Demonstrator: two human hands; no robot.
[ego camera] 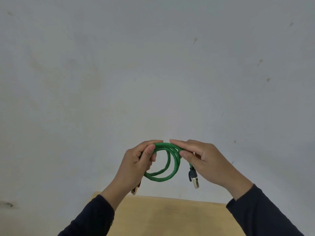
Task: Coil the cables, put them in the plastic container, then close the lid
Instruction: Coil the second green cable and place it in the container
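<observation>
Above the table, head view: left hand and right hand each pinch the green cable, looped about twice (plugs dangling). Coiling nearly done; container unseen, stowing and lid remain.

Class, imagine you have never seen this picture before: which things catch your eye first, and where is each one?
First comes the green cable, wound into loops and held up in mid-air at the lower centre, against a plain grey wall. The left hand and right hand pinch the top of the coil from either side, and a plug dangles below the right hand. Under them, at the bottom edge, shows a wooden table.
</observation>
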